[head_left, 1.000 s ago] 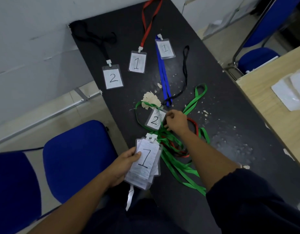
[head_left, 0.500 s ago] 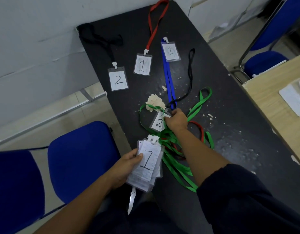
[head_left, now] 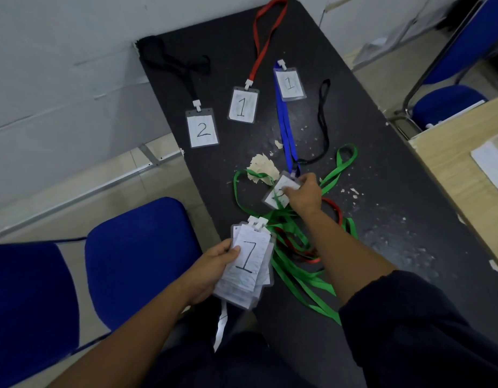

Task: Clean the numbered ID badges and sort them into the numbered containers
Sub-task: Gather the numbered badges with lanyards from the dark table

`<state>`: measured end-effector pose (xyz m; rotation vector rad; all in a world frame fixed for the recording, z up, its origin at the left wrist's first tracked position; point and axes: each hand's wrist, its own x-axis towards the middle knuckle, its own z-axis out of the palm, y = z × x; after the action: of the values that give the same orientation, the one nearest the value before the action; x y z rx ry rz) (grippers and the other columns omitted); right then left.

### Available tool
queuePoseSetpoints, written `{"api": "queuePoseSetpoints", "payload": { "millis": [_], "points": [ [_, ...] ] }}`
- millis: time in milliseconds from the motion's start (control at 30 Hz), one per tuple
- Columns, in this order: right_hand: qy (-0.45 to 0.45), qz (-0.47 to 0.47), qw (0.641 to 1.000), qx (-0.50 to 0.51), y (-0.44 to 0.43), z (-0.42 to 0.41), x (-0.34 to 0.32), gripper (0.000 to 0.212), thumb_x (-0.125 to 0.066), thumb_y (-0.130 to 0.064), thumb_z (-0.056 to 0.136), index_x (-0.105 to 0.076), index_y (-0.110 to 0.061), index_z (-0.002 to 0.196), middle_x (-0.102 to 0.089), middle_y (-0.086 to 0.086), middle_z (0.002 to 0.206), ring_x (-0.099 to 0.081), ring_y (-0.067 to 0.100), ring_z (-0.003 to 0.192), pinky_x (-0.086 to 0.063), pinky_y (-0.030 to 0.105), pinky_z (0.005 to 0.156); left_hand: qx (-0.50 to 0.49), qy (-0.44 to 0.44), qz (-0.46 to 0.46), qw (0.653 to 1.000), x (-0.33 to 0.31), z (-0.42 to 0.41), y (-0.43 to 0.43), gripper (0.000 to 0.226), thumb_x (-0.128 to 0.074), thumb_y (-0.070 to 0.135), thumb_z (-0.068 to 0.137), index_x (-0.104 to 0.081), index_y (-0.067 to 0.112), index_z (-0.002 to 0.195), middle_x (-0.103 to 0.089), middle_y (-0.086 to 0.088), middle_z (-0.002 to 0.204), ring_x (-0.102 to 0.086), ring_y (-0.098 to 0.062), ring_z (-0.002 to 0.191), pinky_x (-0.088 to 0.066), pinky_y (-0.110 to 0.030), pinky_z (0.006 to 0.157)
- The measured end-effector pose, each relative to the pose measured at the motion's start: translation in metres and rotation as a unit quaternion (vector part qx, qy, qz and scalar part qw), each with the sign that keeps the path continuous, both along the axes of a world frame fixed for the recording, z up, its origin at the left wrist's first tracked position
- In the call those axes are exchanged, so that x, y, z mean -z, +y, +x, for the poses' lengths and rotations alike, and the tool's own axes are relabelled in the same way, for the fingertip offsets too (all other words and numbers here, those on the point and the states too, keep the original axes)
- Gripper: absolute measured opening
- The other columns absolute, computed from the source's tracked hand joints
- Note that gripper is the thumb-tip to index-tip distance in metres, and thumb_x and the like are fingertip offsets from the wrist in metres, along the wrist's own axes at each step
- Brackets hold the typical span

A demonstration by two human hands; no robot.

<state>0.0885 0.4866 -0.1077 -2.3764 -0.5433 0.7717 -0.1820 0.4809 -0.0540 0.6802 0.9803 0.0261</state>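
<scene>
Pinching a badge [head_left: 276, 196] just beside the crumpled tissue [head_left: 263, 169] with my right hand [head_left: 305, 194], left hand [head_left: 211, 273] gripping the badge stack [head_left: 248, 268] nearer me, I judge collecting underway; next, free it from the green lanyards [head_left: 301, 278].

Dim, flat indoor light with soft shadows, wide-angle bending at the edges, slight overall blur.
</scene>
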Motion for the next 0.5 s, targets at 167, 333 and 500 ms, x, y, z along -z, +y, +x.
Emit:
{"api": "queuePoseSetpoints", "payload": {
  "millis": [167, 333, 500],
  "points": [
    [0.009, 0.194, 0.973, 0.124, 0.001, 0.018, -0.027, 0.020, -0.066, -0.012, 0.092, -0.059, -0.012, 0.111, -0.064, 0.001, 0.102, -0.066, 0.022, 0.095, -0.051, 0.025, 0.072, -0.004, -0.004, -0.011, 1.000, -0.003, 0.004, 0.003, 0.025, -0.049, 0.019, 0.102, -0.060, 0.019, 0.125, -0.074, -0.012, 0.112, -0.073, -0.026, 0.096, -0.060, -0.037, 0.072],
    [0.014, 0.321, 0.926, 0.201, -0.006, 0.035, -0.069, 0.018, -0.066, -0.012, 0.092, -0.064, -0.014, 0.110, -0.066, 0.001, 0.092, -0.064, 0.006, 0.078, -0.055, 0.023, 0.072, 0.003, -0.009, -0.010, 1.000, -0.004, 0.009, 0.006, 0.025, -0.049, 0.020, 0.102, -0.060, 0.018, 0.125, -0.074, -0.009, 0.111, -0.073, -0.025, 0.094, -0.060, -0.037, 0.074],
    [0.149, 0.334, 0.914, 0.176, -0.030, 0.013, -0.096, 0.011, -0.062, -0.009, 0.095, -0.066, -0.016, 0.103, -0.070, -0.001, 0.090, -0.067, 0.015, 0.087, -0.058, 0.036, 0.079, -0.003, -0.014, -0.012, 1.000, -0.006, 0.012, 0.012, 0.026, -0.048, 0.019, 0.103, -0.059, 0.016, 0.126, -0.074, -0.010, 0.110, -0.072, -0.026, 0.094, -0.060, -0.040, 0.077]
  ]
}}
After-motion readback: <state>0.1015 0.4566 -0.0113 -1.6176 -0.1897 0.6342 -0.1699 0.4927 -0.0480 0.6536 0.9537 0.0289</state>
